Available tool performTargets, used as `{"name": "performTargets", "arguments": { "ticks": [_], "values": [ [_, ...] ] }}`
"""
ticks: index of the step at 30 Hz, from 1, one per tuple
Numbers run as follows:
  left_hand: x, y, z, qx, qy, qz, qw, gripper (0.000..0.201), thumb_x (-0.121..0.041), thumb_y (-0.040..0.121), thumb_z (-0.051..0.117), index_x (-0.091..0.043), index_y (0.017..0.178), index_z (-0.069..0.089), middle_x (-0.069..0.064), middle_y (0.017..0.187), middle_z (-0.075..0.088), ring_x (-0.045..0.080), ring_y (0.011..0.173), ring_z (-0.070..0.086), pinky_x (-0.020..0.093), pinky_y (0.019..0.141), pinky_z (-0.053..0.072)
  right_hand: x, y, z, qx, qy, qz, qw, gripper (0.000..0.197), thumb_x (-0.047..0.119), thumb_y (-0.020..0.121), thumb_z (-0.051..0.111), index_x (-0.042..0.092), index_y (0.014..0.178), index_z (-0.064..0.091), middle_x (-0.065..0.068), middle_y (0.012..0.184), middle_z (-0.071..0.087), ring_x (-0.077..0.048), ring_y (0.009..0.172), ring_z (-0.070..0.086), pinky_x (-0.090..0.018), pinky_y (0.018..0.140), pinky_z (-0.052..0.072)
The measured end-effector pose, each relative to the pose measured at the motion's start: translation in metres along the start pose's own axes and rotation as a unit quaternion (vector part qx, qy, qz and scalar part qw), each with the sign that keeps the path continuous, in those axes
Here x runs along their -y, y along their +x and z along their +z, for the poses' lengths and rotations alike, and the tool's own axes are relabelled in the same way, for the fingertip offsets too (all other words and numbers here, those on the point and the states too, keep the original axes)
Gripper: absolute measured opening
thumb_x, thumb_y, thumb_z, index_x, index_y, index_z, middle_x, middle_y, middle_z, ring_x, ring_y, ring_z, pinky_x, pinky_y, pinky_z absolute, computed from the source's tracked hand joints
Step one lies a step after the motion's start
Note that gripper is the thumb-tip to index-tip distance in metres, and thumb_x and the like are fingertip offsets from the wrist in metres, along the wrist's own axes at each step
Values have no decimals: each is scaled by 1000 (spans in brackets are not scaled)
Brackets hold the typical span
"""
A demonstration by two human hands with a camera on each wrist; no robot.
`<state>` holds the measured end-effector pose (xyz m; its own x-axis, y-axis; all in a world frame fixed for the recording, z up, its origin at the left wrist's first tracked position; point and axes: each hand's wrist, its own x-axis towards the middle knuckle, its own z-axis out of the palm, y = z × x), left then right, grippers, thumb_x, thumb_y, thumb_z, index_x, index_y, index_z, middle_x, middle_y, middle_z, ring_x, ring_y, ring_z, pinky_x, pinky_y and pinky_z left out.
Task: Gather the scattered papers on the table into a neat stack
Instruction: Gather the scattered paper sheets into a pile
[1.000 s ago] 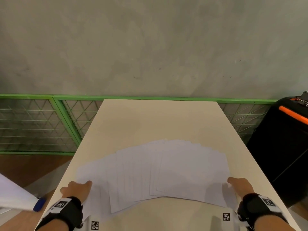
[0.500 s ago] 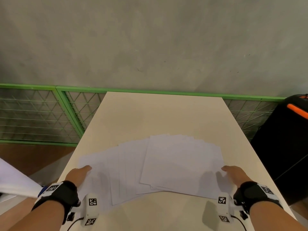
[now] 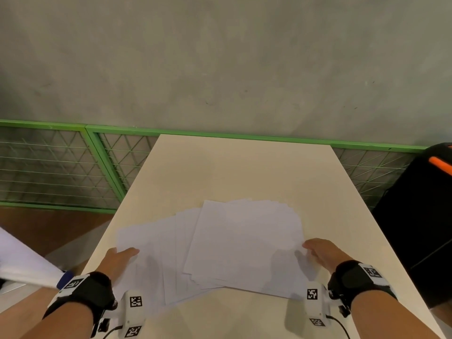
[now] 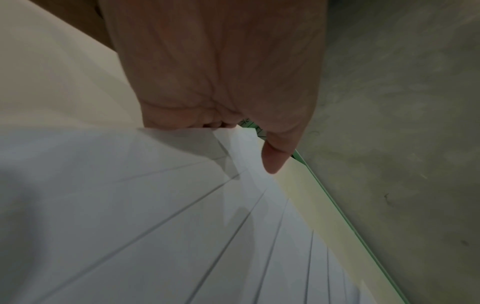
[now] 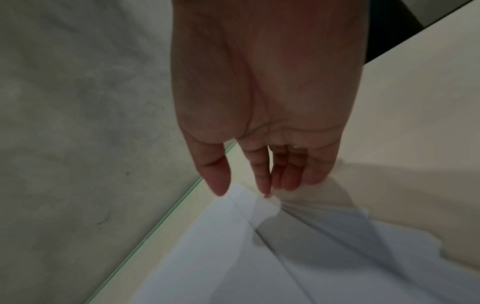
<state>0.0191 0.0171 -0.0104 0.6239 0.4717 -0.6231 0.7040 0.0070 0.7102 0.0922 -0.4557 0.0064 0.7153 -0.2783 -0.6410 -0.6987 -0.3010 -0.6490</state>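
Nearest the camera, two forearms reach forward, each with a black wrist strap and a white marker block. The left hand [image 3: 117, 261] lies at the left edge of the fanned papers [image 3: 227, 245], thumb on top of the outermost sheet. In the left wrist view the left hand [image 4: 221, 78] has its fingers tucked beneath the sheet edge and its thumb above, so it pinches the paper edge; how many sheets it has caught is hard to tell, as the fingers are hidden.

The right hand [image 3: 322, 253] stands at the right edge of the spread, its side against the sheets. In the right wrist view the right hand [image 5: 262, 92] has its fingers [image 5: 293, 170] nearly straight and close together, tips touching the paper edges on the table, the thumb held slightly apart above the top sheet. It presses rather than grasps.

Between the two hands the papers [image 4: 182, 226] lie flat on the near half of the beige table [image 3: 244, 167], overlapping in a fan: single sheets trail to the left, a thicker overlapped bunch sits to the right. Their edges are not aligned.

Beyond the table's far edge runs a green mesh railing [image 3: 61, 165], and behind it a grey wall [image 3: 220, 57]. A black case [image 3: 420, 216] with an orange strip stands to the right of the table.
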Motion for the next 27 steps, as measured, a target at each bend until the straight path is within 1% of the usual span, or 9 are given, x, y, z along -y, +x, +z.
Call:
{"name": "performTargets", "arguments": {
  "ticks": [3,7,10,14,18,20,22,24,27],
  "values": [
    [2,0,1,9,-14,-7,1000,77,-30,86,60,-13,148,17,18,144,39,41,126,42,45,94,35,9,0,16,-6,-19,-20,1000,23,11,82,63,4,103,58,-10,104,48,-25,92,47,-32,82,35],
    [3,-1,0,6,0,5,1000,79,-30,87,59,-9,149,15,15,152,29,38,134,35,46,104,29,24,-1,37,30,-24,-3,999,22,12,82,61,2,100,53,-17,110,51,-28,90,49,-33,84,36],
    [1,-5,1,12,-2,8,1000,78,-29,87,58,-9,149,15,15,152,29,37,135,34,43,102,29,28,0,48,-28,-67,1,997,41,17,85,56,-2,121,51,-22,125,50,-35,108,51,-34,83,39],
    [-2,-5,1,9,-8,9,1000,75,-28,87,59,-6,147,19,19,146,36,39,130,39,41,94,31,40,-8,64,35,-59,-5,998,14,11,87,55,1,77,55,-10,82,50,-27,74,48,-32,74,38],
    [-2,-6,1,15,-5,10,1000,73,-28,88,58,-6,146,20,18,146,36,38,131,38,42,100,31,44,-11,73,-10,-87,-24,996,21,17,86,54,0,97,60,-18,107,57,-31,99,52,-35,86,41],
    [-3,-5,0,15,-9,12,1000,73,-27,88,58,-5,146,19,19,146,36,38,130,38,41,96,31,48,-20,82,53,-52,-14,997,9,11,86,54,4,80,56,-14,89,56,-25,80,49,-32,75,41],
    [-4,-5,0,15,-7,13,1000,72,-27,88,58,-5,146,20,20,144,37,39,127,40,42,96,33,49,-22,87,75,-45,5,996,24,6,86,53,8,63,48,-7,68,44,-18,61,40,-24,61,35],
    [-5,-8,0,19,-9,11,1000,70,-26,89,57,-5,145,21,20,139,41,38,117,44,42,92,34,52,-27,94,85,-39,-5,996,20,5,87,51,4,68,54,-8,72,47,-20,65,43,-24,63,35],
    [-5,-12,0,22,-30,14,999,69,-25,89,57,-6,145,21,19,135,42,33,105,44,41,88,35,51,-32,103,74,-20,-15,997,20,7,87,52,-6,98,61,-10,86,57,-24,83,48,-25,73,39]
  ]
}}
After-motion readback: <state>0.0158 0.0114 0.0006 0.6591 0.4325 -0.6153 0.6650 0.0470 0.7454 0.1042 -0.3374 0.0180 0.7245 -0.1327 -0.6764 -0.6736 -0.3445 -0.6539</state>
